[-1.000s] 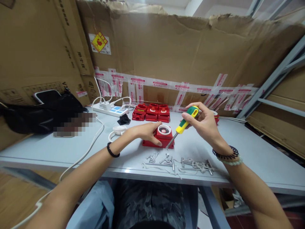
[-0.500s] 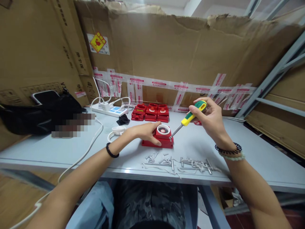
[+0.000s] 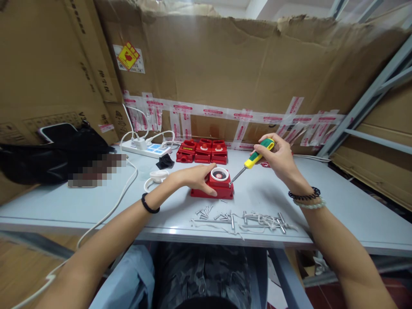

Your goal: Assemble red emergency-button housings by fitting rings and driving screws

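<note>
A red box-shaped housing [image 3: 206, 193] with a round white ring [image 3: 219, 174] on top stands on the table in front of me. My left hand [image 3: 201, 178] grips its left side, thumb along the front face and fingers behind. In my right hand [image 3: 273, 152] is a screwdriver [image 3: 254, 160] with a green and yellow handle, tilted down to the left. Its tip meets a small screw [image 3: 229, 184] at the housing's right corner. Loose screws [image 3: 204, 212] and metal rods tangled with white string [image 3: 265, 221] lie nearer the front edge.
Several red housings [image 3: 202, 152] stand in a row at the back. To their left are a white power strip [image 3: 146, 148] with cables, a black crumpled piece [image 3: 165, 162] and a white ring-shaped part [image 3: 159, 176]. A black bag [image 3: 64, 150] sits far left; cardboard [image 3: 209, 64] walls the back.
My right hand has shifted slightly left, the screwdriver still at the corner screw. One loose screw now lies closer to the housing's front. The view has moved a little.
</note>
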`<move>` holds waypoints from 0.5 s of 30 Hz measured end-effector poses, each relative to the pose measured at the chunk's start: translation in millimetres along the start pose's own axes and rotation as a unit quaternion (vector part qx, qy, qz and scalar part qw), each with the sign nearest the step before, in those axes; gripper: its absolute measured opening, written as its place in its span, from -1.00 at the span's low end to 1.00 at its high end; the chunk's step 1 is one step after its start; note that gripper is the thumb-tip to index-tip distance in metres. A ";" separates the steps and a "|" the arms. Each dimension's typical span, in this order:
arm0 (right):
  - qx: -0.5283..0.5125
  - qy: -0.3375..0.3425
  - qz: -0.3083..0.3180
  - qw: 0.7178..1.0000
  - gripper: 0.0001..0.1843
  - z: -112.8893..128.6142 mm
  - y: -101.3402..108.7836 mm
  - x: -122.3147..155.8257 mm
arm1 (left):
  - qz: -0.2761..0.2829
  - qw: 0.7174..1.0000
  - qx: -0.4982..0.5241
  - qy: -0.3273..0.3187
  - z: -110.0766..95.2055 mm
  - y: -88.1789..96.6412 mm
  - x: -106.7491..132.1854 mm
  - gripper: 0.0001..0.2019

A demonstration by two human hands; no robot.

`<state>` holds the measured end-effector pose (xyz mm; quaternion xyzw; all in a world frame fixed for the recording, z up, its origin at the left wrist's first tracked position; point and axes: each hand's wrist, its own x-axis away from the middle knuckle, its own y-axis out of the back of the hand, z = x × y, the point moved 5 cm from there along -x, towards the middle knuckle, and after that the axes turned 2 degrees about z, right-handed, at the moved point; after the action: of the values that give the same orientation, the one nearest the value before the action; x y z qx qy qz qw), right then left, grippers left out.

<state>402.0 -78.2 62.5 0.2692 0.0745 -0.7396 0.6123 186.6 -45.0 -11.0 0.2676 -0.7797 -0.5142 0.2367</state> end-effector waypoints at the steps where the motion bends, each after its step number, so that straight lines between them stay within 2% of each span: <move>1: 0.004 -0.002 0.001 1.000 -0.65 -0.6 -0.2 -0.1 | 0.001 1.000 0.001 -0.003 0.3 -0.3 -0.3 -0.16; 15: 0.053 0.016 0.032 0.998 -0.72 3.8 -4.1 3.8 | 0.005 1.000 0.016 0.003 -2.5 1.2 2.1 -0.12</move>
<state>396.5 -82.2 63.0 0.3152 0.0368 -0.7184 0.6190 186.4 -47.6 -8.8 0.2692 -0.7882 -0.5001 0.2371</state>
